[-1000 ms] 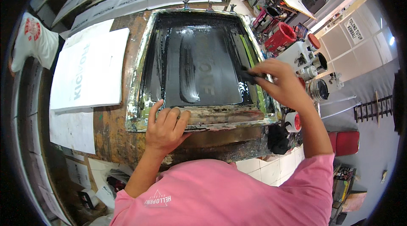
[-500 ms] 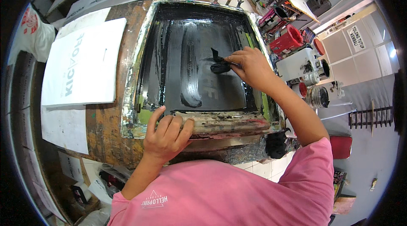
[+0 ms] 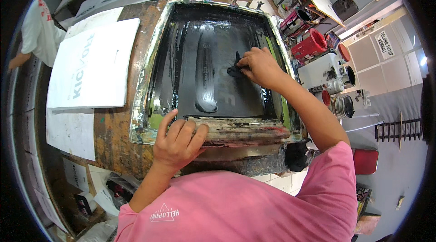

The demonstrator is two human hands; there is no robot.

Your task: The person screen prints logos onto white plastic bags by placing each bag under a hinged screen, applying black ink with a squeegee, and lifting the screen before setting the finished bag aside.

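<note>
A silk-screen frame lies on the worktable, its dark mesh smeared with wet black ink and pale lettering faintly showing through on the right. Pinched in my right hand is a bunched black rag, pressed onto the mesh right of centre over the lettering. One corner of the rag sticks up by the fingertips. My left hand curls over the wooden near rail of the frame, the outermost finger stretched forward; its thumb is hidden.
A stack of white printed sheets sits left of the frame. Red ink buckets and white tubs crowd the right side. A black rag bundle hangs at the near right corner. Another person's white sleeve shows far left.
My right hand has shifted slightly with the rag, its fingers closing more tightly around it. My left hand stays on the rail. The person at far left has moved, and an arm now shows.
</note>
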